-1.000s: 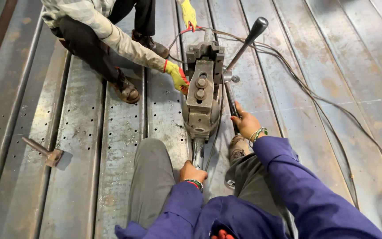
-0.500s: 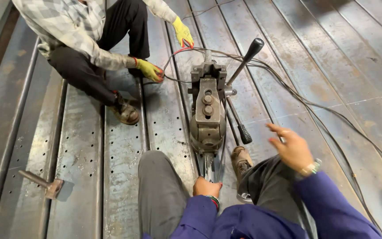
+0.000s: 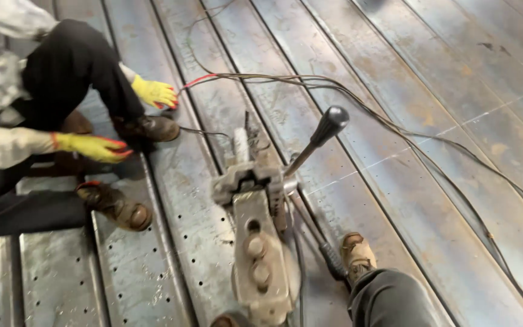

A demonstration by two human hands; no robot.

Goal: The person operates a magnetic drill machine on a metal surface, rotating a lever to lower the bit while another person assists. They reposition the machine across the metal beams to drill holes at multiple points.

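Neither of my hands shows in the head view. Below me stands a worn metal machine (image 3: pixel 258 242) on the steel floor, with a long lever ending in a black knob (image 3: pixel 332 121). My right foot (image 3: pixel 357 254) and grey trouser leg (image 3: pixel 391 300) lie just right of the machine. A second black handle (image 3: pixel 333 260) rests beside that foot. Across from me a co-worker squats, with one yellow glove (image 3: pixel 92 147) near their shoe and the other yellow glove (image 3: pixel 154 94) holding a red wire end (image 3: pixel 198 81).
Black cables (image 3: pixel 431 145) run from the machine across the ribbed steel sheets to the right. The co-worker's shoes (image 3: pixel 119 206) stand left of the machine. Raised seams and rows of small holes mark the floor panels (image 3: pixel 152 266).
The view has swung up and closer to the machine. Both my hands, seen earlier near the machine's base and lever, have left the frame. The co-worker's gloves have drawn back from the machine.
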